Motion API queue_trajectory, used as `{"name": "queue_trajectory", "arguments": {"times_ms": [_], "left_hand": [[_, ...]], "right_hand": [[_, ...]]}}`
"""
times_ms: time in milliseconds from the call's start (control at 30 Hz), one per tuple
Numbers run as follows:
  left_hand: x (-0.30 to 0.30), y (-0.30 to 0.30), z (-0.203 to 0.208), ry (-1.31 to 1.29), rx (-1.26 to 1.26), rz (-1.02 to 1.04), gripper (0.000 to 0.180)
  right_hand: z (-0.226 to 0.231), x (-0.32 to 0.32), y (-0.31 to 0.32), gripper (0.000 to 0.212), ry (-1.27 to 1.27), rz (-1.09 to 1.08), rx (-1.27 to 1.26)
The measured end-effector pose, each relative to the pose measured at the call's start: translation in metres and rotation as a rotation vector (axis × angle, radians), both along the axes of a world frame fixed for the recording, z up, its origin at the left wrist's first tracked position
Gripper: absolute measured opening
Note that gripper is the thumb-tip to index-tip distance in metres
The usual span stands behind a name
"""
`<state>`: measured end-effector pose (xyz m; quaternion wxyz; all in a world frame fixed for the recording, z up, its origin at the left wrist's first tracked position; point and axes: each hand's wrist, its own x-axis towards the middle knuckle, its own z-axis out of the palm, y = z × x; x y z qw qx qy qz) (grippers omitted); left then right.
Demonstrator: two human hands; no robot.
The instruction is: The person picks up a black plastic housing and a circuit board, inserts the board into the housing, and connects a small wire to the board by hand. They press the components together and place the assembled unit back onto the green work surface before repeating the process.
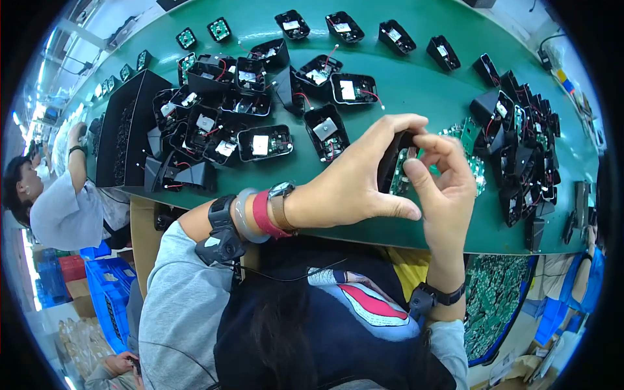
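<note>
Left hand (348, 179): arched around one black case, fingers over its far end, thumb on the near side; we record it as holding.
Right hand (448, 198): thumb and fingers bent close together at the case's open side; we cannot tell whether they grip or only touch.
Black case (387, 159): between the two hands, over the green table (416, 91).
Long axis: runs away from us, far end leaning slightly right.
Open side: turned right, toward the right hand; we see a strip of green circuit board (400, 175) there.
Hidden: the case's back behind the left hand, its far end under fingers, most of the board; we cannot make out small parts.
Loose boards (469, 133): green, just beyond the right hand, which partly covers them; we cannot count them.
Left group of cases (250, 104): open black cases, many with red wires, some overlapping.
Right heap of cases (523, 153): crowded, single outlines hard for us to separate.
Crate of boards (491, 302): below the table edge, partly cut off from our view.
</note>
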<state>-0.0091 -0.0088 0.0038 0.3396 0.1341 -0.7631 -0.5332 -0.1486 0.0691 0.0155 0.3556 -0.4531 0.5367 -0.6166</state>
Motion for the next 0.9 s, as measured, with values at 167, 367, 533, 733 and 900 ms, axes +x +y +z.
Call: {"name": "queue_trajectory", "arguments": {"times_ms": [167,367,533,733,900], "left_hand": [[-0.001,-0.002,0.002,0.035,0.054,-0.032,0.07],[0.007,-0.002,0.016,0.003,0.539,-0.122,0.056],[0.002,-0.004,0.003,0.046,0.445,-0.122,0.054],[0.0,-0.012,0.006,0.178,0.582,-0.108,0.055],[0.0,-0.01,0.007,0.13,0.626,-0.131,0.055]], "right_hand": [[-0.009,0.007,-0.009,0.023,-0.088,-0.002,-0.058],[-0.012,0.009,-0.017,0.029,-0.11,-0.009,-0.097],[-0.011,0.006,-0.016,0.034,-0.047,-0.003,-0.027],[-0.009,0.014,-0.007,0.046,-0.224,0.035,-0.073],[-0.005,0.018,-0.002,0.053,-0.271,0.196,0.017]]}}
